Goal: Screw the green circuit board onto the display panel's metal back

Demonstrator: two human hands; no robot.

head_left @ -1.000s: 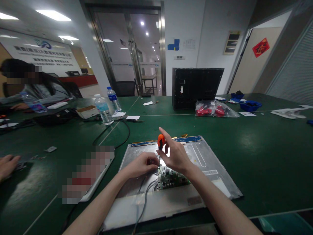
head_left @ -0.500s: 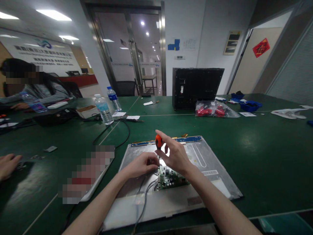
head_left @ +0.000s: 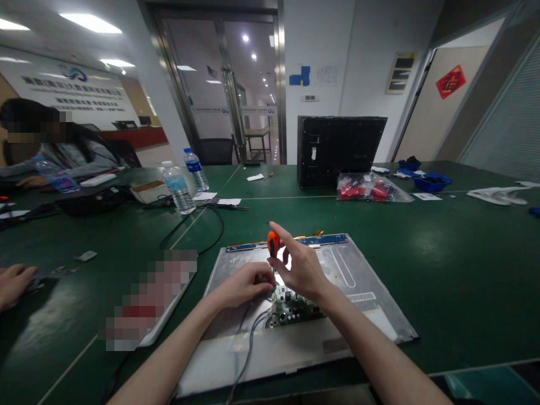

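My right hand [head_left: 301,263] is closed around the orange and black handle of a screwdriver [head_left: 273,243]. The screwdriver stands upright, its shaft pointing down at the upper left corner of a green circuit board [head_left: 291,309]. Beside the shaft, my left hand [head_left: 248,284] has its fingers curled together near that corner; what they pinch, if anything, is hidden. The board lies on the silvery back of a flat display panel [head_left: 379,298], which has a blue strip [head_left: 329,240] along its far edge. Grey cables [head_left: 250,349] run from the board's left side toward me.
A blurred-out white-edged object [head_left: 158,326] lies left of the panel. Water bottles [head_left: 179,188], a black monitor casing [head_left: 341,149], a bag of red parts [head_left: 373,188] and blue trays [head_left: 432,181] stand farther back. Another person's hand [head_left: 16,284] rests at the left edge.
The screwdriver's handle has turned or tilted very slightly in my right hand. My left hand has stayed in place.
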